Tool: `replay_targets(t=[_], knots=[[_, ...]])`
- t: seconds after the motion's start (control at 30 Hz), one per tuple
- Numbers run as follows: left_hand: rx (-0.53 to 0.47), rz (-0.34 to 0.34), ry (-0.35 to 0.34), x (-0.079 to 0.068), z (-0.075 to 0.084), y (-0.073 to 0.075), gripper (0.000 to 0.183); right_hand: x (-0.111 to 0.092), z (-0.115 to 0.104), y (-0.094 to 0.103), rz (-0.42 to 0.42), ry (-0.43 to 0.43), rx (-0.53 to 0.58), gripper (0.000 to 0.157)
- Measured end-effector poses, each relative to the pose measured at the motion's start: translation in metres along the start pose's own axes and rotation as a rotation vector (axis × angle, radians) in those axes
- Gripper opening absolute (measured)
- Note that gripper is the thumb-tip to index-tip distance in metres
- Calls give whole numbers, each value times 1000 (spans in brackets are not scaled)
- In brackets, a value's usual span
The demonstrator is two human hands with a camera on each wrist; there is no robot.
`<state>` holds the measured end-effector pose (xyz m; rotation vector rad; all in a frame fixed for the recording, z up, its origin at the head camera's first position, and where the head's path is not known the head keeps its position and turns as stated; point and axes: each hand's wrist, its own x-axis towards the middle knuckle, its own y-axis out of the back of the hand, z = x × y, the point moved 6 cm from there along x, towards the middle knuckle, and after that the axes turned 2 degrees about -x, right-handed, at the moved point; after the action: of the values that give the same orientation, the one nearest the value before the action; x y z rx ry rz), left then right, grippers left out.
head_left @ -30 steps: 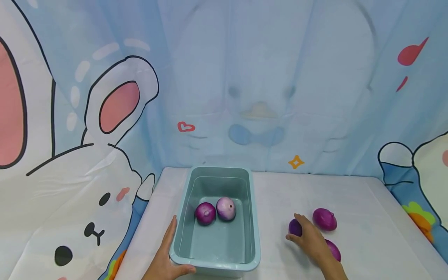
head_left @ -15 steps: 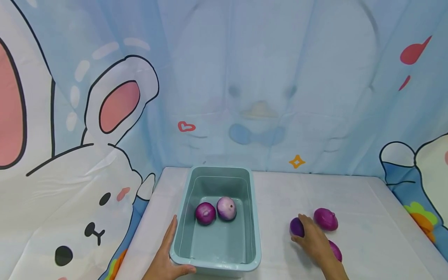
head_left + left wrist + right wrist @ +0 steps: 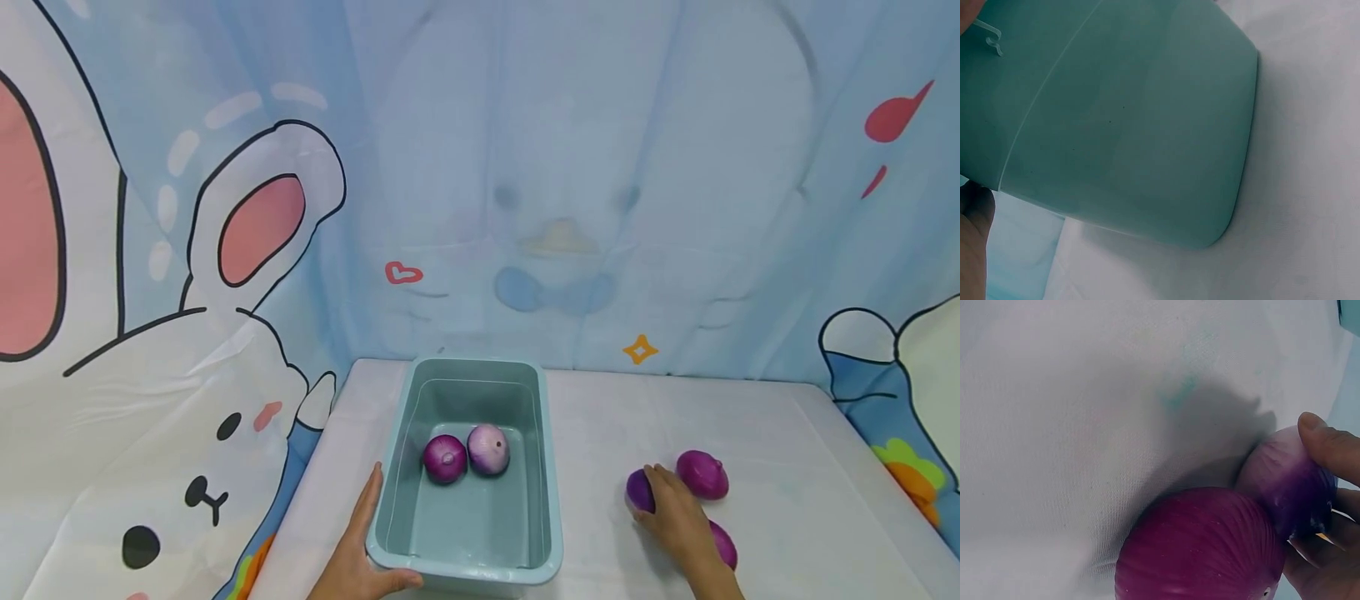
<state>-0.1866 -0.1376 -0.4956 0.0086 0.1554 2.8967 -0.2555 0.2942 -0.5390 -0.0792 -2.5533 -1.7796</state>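
My right hand (image 3: 678,523) grips an onion (image 3: 638,492) to the right of the tub. In the right wrist view that onion (image 3: 1282,478) is pale at one end and deep purple at the other, with the thumb on top and fingers around its side. A magenta onion (image 3: 1197,547) lies right beside it there. My left hand (image 3: 356,552) rests at the near left corner of the blue-green tub (image 3: 553,508), fingers straight along its side and thumb across the front. Inside lie a purple onion (image 3: 445,459) and a paler onion (image 3: 488,450).
Two magenta onions lie by the right hand: one onion (image 3: 702,475) behind it, another onion (image 3: 722,546) partly hidden by the wrist. A white cloth (image 3: 810,492) covers the table. A blue cartoon curtain (image 3: 570,167) hangs along the back and sides.
My right thumb and fingers have drawn in around the onion, which has barely shifted. The view has moved slightly; the left hand and tub stay in place.
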Motion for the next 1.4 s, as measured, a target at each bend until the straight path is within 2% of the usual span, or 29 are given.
replay_targets(t=[0.17, 0.53, 0.7, 0.87, 1.07, 1.23, 1.4], knots=[[26, 17, 12, 0, 0, 1, 124, 2, 0, -2, -3, 9, 3, 79], [-6, 10, 3, 0, 2, 0, 123, 6, -3, -1, 6, 19, 45, 79], [2, 13, 5, 0, 2, 1, 123, 11, -22, 18, 119, 95, 144, 79], [32, 21, 24, 0, 0, 2, 123, 20, -44, 41, 226, 159, 309, 76], [27, 16, 13, 0, -2, 1, 122, 27, -57, 52, 247, 198, 450, 75], [35, 18, 11, 0, -3, 1, 124, 34, -64, 55, 252, 227, 487, 74], [71, 31, 38, 1, -3, 2, 124, 45, -74, 65, 272, 257, 490, 74]])
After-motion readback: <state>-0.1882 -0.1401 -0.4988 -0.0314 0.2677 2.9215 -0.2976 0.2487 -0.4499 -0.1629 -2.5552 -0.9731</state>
